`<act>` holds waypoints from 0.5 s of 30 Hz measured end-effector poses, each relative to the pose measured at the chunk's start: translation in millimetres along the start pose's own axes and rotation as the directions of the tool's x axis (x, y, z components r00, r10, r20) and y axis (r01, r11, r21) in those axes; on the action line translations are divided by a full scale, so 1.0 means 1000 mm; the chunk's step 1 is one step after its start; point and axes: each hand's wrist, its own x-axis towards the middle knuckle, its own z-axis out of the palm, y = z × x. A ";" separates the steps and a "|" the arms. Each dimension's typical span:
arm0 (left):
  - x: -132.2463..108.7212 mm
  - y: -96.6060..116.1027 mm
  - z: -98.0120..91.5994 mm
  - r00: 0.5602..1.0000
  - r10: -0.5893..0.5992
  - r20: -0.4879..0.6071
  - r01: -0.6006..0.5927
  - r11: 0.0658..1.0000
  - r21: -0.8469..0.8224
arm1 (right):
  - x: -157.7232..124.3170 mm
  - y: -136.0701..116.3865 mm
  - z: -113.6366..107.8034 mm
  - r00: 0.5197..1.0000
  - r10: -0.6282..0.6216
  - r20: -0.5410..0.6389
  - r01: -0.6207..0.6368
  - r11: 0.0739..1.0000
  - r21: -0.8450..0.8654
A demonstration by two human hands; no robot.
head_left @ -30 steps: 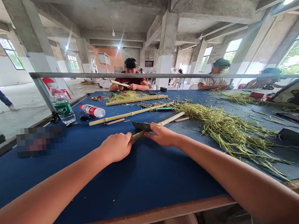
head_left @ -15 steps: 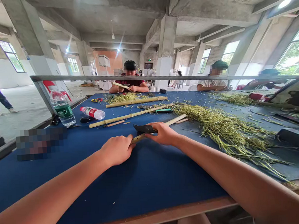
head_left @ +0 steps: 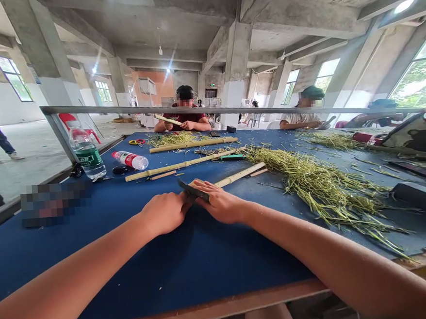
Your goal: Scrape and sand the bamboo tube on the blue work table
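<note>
My left hand (head_left: 164, 212) is closed around the near end of a pale bamboo stick (head_left: 239, 174) that lies on the blue table (head_left: 190, 258) and points away to the right. My right hand (head_left: 219, 203) grips a dark knife (head_left: 191, 190), its blade laid across the stick right beside my left hand. The two hands almost touch. A heap of green bamboo shavings (head_left: 320, 183) lies to the right of the stick.
Two longer bamboo poles (head_left: 180, 165) lie further back, with an upright water bottle (head_left: 87, 156), a lying bottle (head_left: 131, 160) and scissors (head_left: 138, 142) at the left. Three people work at the far edge; a person walks at far left. A metal rail (head_left: 158, 108) crosses above.
My right hand has drawn the knife along the stick towards me and to the left, ending close to my left hand. The left hand has stayed put.
</note>
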 end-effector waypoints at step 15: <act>0.000 -0.001 0.000 0.999 -0.040 0.023 0.040 0.999 -0.007 | -0.010 0.102 -0.038 0.796 0.578 -0.178 -0.604 0.776 -0.181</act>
